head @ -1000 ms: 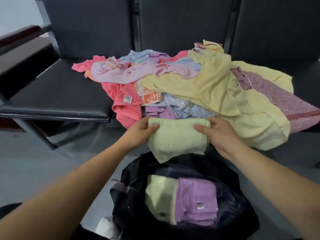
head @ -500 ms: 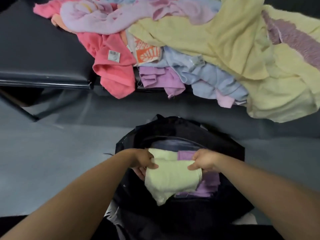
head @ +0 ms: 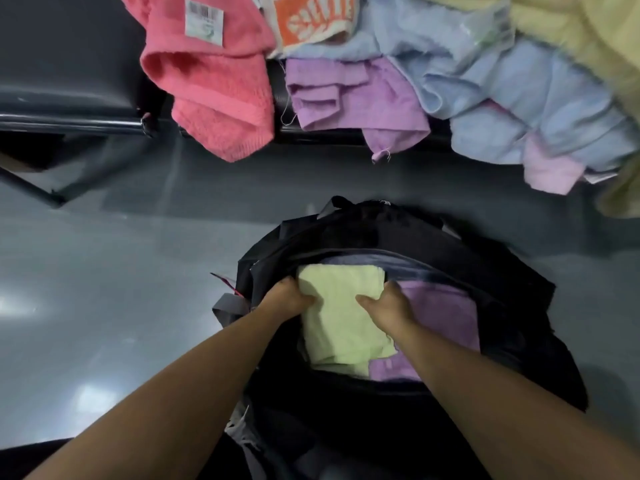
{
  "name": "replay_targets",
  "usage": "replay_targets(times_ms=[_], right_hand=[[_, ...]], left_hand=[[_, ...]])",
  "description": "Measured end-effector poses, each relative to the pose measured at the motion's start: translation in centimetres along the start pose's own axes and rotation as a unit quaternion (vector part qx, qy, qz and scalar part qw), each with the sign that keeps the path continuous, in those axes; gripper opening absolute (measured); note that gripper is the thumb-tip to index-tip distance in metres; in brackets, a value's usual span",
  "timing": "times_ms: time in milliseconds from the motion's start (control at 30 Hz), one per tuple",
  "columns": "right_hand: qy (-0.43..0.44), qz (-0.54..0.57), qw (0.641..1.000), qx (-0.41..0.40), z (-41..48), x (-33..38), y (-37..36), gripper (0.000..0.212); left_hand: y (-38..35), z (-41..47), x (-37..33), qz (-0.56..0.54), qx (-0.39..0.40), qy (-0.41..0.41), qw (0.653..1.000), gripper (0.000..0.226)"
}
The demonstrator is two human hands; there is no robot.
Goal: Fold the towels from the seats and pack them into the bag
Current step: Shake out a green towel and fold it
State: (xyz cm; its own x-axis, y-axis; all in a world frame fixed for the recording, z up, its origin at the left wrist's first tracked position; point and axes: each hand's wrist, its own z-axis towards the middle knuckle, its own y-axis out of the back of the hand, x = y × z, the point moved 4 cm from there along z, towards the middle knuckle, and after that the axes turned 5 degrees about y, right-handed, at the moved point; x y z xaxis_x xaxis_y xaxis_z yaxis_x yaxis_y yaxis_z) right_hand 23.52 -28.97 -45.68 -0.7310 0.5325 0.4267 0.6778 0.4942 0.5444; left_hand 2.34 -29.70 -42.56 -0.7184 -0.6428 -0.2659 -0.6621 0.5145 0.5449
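The left grip is curled round the left edge of the folded green towel, the right grip round its right edge. The fingertips are hidden beneath. The towel is held inside the black bag, half covering a purple towel.

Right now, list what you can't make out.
Head view.
Bottom of the bag: covered by the green towel and purple towel.
Fingertips, left hand and right hand: behind the green towel.
The towel pile: cut by the top edge.
The label on the pink towel: blurred.
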Motion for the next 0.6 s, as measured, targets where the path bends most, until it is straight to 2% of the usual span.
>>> replay_targets(times_ms=[67,200,300,333,400,500,600], right_hand=[[-0.013,-0.035,0.999,0.015,-0.4,-0.1,-0.5,0.089],[-0.029,-0.035,0.999,-0.015,-0.6,-1.6,-0.7,0.062],[-0.037,0.010,0.999,-0.010,-0.9,-3.5,-1.5,0.061],[-0.039,0.006,0.999,-0.001,-1.1,-3.8,-1.6,0.060],[-0.037,-0.048,0.998,0.020,-1.8,-3.3,-1.3,0.041],[-0.001,-0.150,0.987,0.058,-3.5,-0.4,1.0,0.018],[0.052,-0.193,0.978,0.061,-4.7,3.6,4.8,0.015]], left_hand=[[-0.7,0.2,-0.2,0.038,0.018,0.006,0.999,0.063],[-2.3,0.5,1.1,0.069,0.025,0.029,0.997,0.063],[-2.5,0.2,1.9,0.038,-0.016,0.043,0.998,0.047],[-2.3,0.0,1.9,0.034,-0.026,0.045,0.998,0.042],[-1.8,-0.7,1.7,0.057,-0.028,0.037,0.997,0.037],[-0.8,-3.2,0.4,0.146,0.031,0.009,0.989,0.041],[1.3,-5.4,-2.1,0.149,0.112,-0.043,0.981,0.035]])
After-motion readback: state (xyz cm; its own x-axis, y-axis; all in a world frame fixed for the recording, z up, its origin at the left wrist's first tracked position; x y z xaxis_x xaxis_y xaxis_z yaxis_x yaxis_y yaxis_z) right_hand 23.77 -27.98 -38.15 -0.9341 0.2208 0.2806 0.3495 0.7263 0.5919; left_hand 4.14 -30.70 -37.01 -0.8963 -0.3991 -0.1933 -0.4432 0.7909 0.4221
